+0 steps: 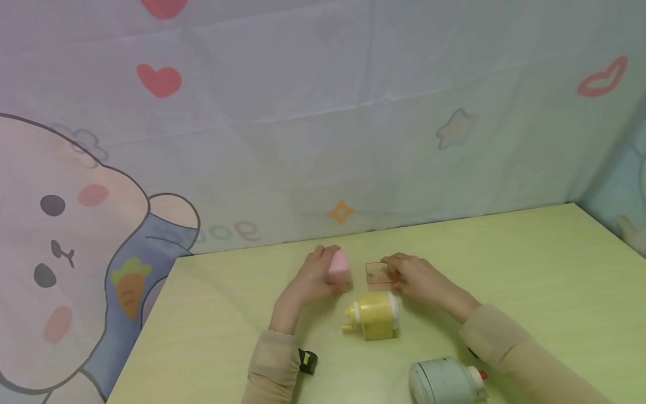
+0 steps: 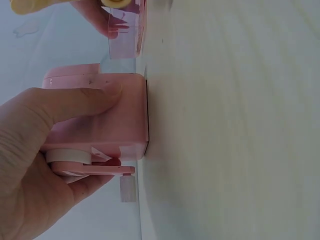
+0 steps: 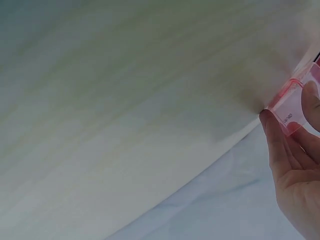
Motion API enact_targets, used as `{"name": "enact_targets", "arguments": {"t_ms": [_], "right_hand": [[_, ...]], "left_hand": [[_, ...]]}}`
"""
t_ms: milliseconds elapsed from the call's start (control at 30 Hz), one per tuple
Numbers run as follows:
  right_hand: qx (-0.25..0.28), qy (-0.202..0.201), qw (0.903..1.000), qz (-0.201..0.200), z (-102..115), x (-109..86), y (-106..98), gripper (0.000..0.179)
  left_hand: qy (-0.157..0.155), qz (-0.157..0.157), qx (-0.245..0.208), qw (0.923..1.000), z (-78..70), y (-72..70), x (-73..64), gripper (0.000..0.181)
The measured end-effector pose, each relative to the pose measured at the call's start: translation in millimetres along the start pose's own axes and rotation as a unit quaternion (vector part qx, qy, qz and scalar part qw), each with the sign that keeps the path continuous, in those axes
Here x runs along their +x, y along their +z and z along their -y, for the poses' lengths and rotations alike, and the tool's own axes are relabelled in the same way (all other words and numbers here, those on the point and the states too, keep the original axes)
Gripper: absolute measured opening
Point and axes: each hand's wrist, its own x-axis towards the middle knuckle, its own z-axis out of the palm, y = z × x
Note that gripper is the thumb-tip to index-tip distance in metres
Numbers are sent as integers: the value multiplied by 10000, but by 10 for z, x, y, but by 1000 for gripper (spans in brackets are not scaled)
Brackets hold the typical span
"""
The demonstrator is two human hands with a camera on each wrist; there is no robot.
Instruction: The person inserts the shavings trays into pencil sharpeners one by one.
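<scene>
My left hand (image 1: 312, 276) grips a pink crank pencil sharpener (image 1: 340, 269) at the back middle of the table. In the left wrist view the thumb lies along the body of the sharpener (image 2: 120, 125), and its crank (image 2: 107, 170) with a clear knob sticks out beside the fingers. To the right, my right hand (image 1: 421, 280) pinches a see-through pink shavings drawer (image 1: 376, 276), apart from the sharpener. Fingers and thumb hold the drawer (image 3: 290, 115) at its sides in the right wrist view, close to the tabletop.
A yellow sharpener-like device (image 1: 375, 318) lies in front of both hands. Nearer the front edge is a pale green one (image 1: 445, 381) with a red tip, by the right sleeve. A black object (image 1: 308, 362) shows at the left sleeve. A printed cloth (image 1: 313, 140) hangs behind the table.
</scene>
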Motion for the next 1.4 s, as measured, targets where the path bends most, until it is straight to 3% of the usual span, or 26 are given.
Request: {"name": "enact_targets", "arguments": {"t_ms": [300, 800, 1400], "right_hand": [[-53, -195, 9998, 1, 53, 11, 18, 48], [121, -124, 9998, 108, 105, 45, 56, 51], [180, -260, 9995, 63, 170, 74, 74, 49]], "left_hand": [[190, 32, -17, 9998, -57, 51, 4, 81], [393, 94, -45, 9992, -141, 109, 16, 77], [485, 51, 40, 9988, -181, 167, 34, 78]]}}
